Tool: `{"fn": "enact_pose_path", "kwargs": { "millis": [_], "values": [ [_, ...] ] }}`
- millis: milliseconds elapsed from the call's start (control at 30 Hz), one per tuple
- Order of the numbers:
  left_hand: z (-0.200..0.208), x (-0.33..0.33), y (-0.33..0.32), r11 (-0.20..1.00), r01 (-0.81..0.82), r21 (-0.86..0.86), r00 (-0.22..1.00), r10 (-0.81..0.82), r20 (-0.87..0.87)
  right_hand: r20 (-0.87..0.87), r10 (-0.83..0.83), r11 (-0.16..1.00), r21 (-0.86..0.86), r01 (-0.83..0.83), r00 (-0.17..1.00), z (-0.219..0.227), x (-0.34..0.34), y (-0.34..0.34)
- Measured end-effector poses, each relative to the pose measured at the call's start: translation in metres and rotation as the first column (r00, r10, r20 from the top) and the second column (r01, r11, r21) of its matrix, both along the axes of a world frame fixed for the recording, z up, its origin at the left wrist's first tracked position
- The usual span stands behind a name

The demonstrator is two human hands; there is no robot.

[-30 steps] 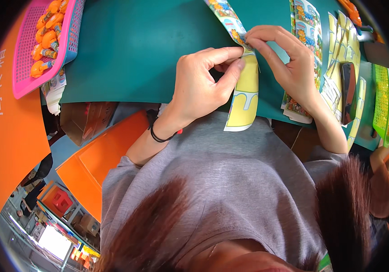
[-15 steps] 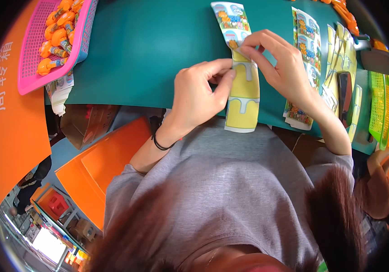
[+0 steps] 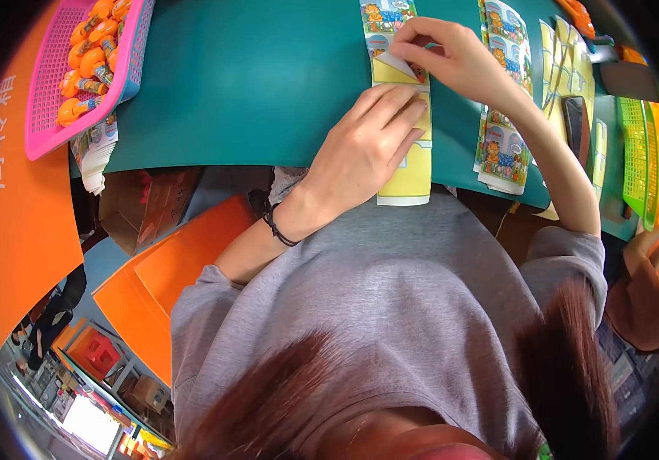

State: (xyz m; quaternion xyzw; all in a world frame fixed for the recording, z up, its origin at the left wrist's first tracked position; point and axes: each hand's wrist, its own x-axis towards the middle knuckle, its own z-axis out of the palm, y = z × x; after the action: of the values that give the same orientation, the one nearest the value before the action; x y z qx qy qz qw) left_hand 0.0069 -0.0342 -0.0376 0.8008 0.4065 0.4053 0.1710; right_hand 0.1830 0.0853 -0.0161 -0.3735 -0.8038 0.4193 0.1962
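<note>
A long sticker strip (image 3: 406,188) lies on the green table in front of me. Its near part is bare yellow backing, while its far part still carries colourful cartoon stickers. My left hand (image 3: 362,146) rests flat across the yellow part, its fingers stretched out. Above it, my right hand (image 3: 464,61) pinches a sticker (image 3: 398,63), whose pale underside shows as it lifts off the backing. Part of this sticker is hidden by the fingers.
Printed sticker sheets (image 3: 506,157) lie to the right, beside yellow strips (image 3: 563,65) and a dark flat object (image 3: 576,126). A green basket (image 3: 635,153) stands beyond them. At left, a pink basket (image 3: 47,142) holds orange toys. Another person's arm (image 3: 644,295) shows at far right.
My left hand has gone from pinching at the strip's edge to lying flat over it. My right hand has moved up and left, and the sticker is peeled back further.
</note>
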Motion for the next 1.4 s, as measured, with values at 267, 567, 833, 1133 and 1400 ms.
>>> {"fn": "enact_pose_path", "kwargs": {
  "millis": [267,567,833,1133,1400],
  "values": [
    [0.002,-0.003,-0.002,0.999,-0.005,-0.04,1.0,0.004,-0.022,-0.272,-0.431,0.895,-0.252,0.368,0.861,0.016,0.035,0.031],
    [0.045,-0.011,0.023,0.75,0.312,-0.584,0.55,0.359,0.754,0.062,-0.032,-0.048,0.997,-0.064,0.998,0.039,0.023,-0.037],
    [0.021,-0.03,0.033,0.846,0.121,-0.519,0.485,0.406,0.775,0.125,0.187,0.083,0.986,-0.142,0.974,0.04,-0.001,-0.008],
    [0.024,-0.049,0.041,0.962,-0.021,-0.274,0.615,0.228,0.755,0.346,-0.189,0.551,0.812,-0.192,0.919,0.034,0.023,0.138],
    [0.036,-0.035,0.047,0.985,-0.149,-0.087,0.873,0.173,0.456,-0.507,0.284,0.956,0.21,-0.202,0.814,0.069,0.008,0.027]
  ]
}}
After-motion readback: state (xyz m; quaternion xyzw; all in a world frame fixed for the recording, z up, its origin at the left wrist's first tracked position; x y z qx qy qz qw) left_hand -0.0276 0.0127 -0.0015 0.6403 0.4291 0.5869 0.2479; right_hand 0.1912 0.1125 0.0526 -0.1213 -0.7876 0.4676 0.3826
